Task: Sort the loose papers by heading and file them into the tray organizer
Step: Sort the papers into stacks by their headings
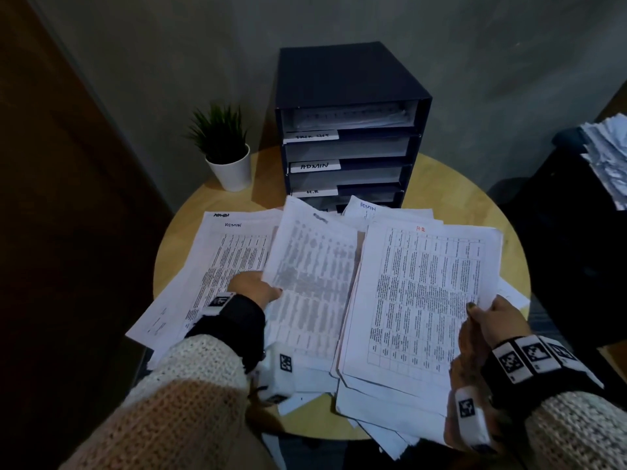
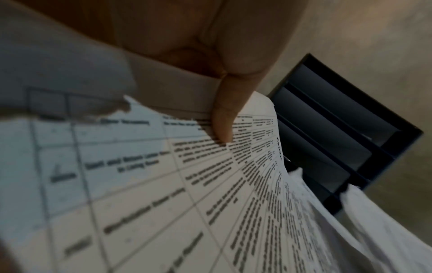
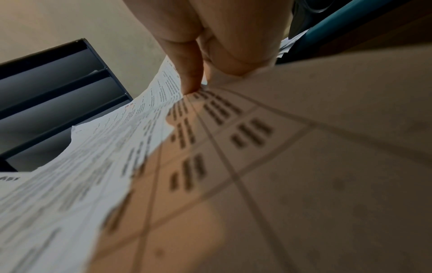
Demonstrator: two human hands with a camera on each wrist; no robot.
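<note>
— Sleeves fill the near edge of my head view; past them my left hand (image 1: pixel 253 288) pinches the lower edge of a blurred sheet (image 1: pixel 314 262), thumb on top, and my right hand (image 1: pixel 493 318) pinches the right edge of the H.R stack (image 1: pixel 425 300).

— So neither grip is free?

— Neither. Each is closed on paper. The left wrist view shows my thumb pressed on print with the sheet curling away toward the organizer (image 1: pixel 346 130).

— Which way does the organizer lie?

— Straight ahead at the far side of the bench (image 1: pixel 488 205), slots facing me. The sheets' long axes run away from me toward those slots, so I judge either one could slide forward without turning. The right hand's stack sits nearer the H.R slot, low in the organizer.

— Counts?

— One organizer; I read three labels: ADMIN, H.R, and a top one too blurred to read. Lower shelves are hidden by paper. Two sheets at left are headed ADMIN (image 1: pixel 234 245), a third ADMIN heading peeks out behind the H.R stack. Loose sheets beneath I cannot count.

— Anything else?

— One potted plant (image 1: pixel 225 147) left of the organizer.
</note>
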